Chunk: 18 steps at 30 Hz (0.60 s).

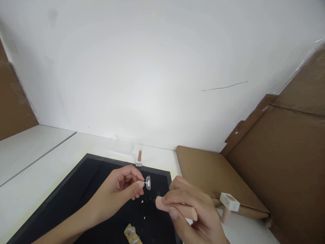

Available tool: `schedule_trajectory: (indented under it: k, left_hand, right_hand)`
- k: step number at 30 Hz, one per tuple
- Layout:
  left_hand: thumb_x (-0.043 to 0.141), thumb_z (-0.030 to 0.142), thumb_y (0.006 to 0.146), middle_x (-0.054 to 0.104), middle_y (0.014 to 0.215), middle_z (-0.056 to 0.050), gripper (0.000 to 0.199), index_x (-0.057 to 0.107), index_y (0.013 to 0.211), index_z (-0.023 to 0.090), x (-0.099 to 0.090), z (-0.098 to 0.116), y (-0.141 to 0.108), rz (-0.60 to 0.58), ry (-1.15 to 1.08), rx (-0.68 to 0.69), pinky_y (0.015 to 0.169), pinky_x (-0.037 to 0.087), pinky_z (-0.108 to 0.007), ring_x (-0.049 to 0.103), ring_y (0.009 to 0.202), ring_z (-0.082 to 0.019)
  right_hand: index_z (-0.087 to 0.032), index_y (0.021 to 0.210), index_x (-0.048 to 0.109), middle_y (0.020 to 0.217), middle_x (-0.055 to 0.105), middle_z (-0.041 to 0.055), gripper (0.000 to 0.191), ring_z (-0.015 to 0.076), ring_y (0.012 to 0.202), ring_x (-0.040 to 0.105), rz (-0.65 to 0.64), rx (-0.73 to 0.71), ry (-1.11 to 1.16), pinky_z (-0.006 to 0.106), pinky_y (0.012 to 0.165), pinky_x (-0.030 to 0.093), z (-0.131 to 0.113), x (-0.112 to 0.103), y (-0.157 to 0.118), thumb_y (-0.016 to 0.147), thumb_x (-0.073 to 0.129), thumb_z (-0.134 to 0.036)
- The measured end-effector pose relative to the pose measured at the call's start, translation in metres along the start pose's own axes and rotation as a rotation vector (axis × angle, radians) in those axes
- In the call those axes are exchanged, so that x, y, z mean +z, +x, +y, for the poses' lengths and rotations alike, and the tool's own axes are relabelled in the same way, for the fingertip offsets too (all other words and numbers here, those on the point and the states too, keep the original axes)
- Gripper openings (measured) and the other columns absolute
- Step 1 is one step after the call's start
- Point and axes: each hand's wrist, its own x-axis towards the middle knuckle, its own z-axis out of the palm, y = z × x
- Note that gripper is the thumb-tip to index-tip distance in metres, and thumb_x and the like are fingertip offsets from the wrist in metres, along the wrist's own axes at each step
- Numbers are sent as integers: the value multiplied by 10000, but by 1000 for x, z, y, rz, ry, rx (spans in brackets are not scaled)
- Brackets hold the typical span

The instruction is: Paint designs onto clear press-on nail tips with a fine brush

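Two things I see in hand: a clear cup [148, 183] above the black mat [93, 173], its stem [145, 182] pinched by the left hand [124, 186], and a peach rod [184, 210] gripped near it in the right hand [196, 210]. A yellow piece [132, 234] lies on the mat.

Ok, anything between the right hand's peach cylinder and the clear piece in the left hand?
Nothing visible: just an open gap over the black mat between the left hand's clear piece and the peach cylinder.
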Motion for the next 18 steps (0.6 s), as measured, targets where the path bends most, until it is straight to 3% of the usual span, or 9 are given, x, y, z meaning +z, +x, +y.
schedule_trajectory:
  k: [5,10,14,18]
  left_hand:
    - [662,369,790,629,638,-7,221,617,811,154,0,1,0,11,21,-5,559,448,-227,564,597,-122]
    - [664,372,789,629,631,-7,220,620,814,158,-1,0,0,7,18,-9,553,447,-226,565,591,-122]
    - [660,364,794,625,624,0,211,615,808,158,0,-1,0,4,18,-11,552,444,-214,563,591,-115]
    - [658,357,796,624,624,6,203,613,809,159,0,1,0,0,13,-12,550,438,-207,558,587,-108]
  right_hand:
    - [-243,1024,594,674,612,15,280,148,571,539,12,25,-34,252,469,403,1,-1,-2,822,505,-69]
    - [-229,879,591,566,556,-14,186,144,514,490,18,10,-30,263,474,389,1,-1,-3,803,505,-83]
    - [-235,1030,596,670,616,7,283,150,580,541,4,18,-60,287,549,430,1,-2,-3,815,505,-75]
    - [-227,856,563,595,551,-33,193,132,548,492,-22,-10,-51,318,614,418,1,-3,-2,796,487,-61]
